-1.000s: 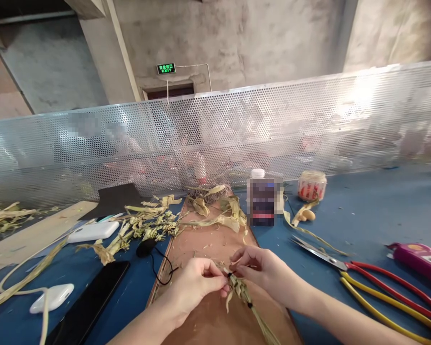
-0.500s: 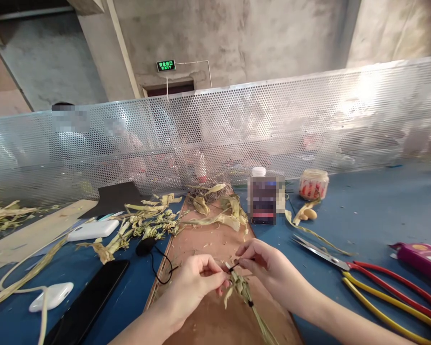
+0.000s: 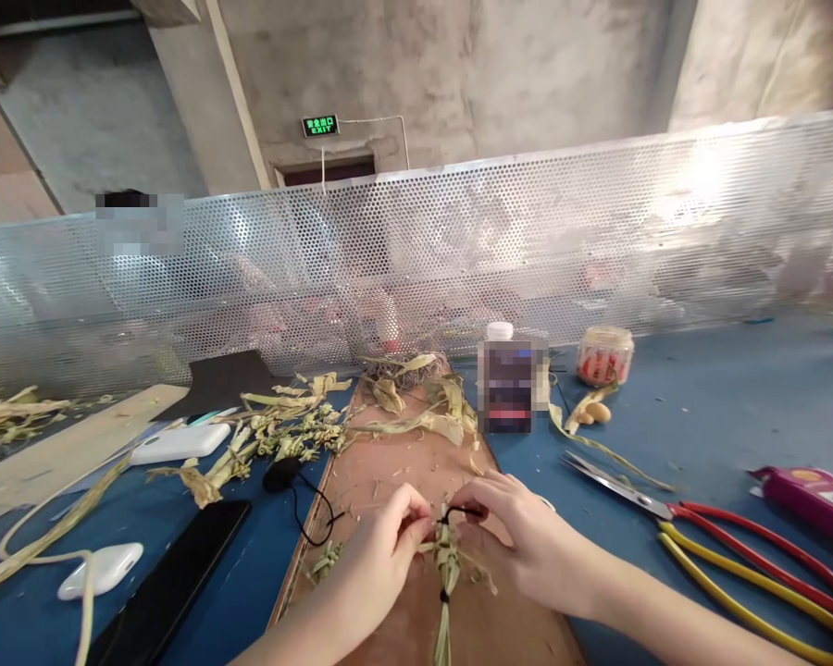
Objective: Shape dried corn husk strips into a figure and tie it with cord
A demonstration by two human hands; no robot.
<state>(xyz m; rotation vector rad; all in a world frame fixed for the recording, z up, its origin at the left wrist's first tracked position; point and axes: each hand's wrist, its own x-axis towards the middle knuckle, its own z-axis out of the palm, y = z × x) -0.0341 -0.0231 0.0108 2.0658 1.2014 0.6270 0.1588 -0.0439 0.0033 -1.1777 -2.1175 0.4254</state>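
Note:
A woven figure of dried green leaves [image 3: 447, 558] lies upright in view over the brown board [image 3: 395, 462], with a black tie near its top and another lower down. My left hand [image 3: 392, 546] is closed at the left of its top, thumb and index finger pinched; what they grip is too small to make out. On the right, my right hand [image 3: 514, 532] has its fingers curled round the black cord [image 3: 464, 511], which runs to the top of the figure.
Scissors [image 3: 639, 499] with red and yellow handles lie at right, near a purple packet [image 3: 812, 504]. A bottle [image 3: 506, 388] and jar [image 3: 605, 355] stand behind. Left are a black phone [image 3: 173, 578], white cases, dried leaves [image 3: 284, 425] and black cord spool [image 3: 281, 474].
The woven figure has swung from slanting to nearly vertical and sits slightly left. My right hand's fingers have curled in with the cord. A small leaf piece now shows beside my left wrist.

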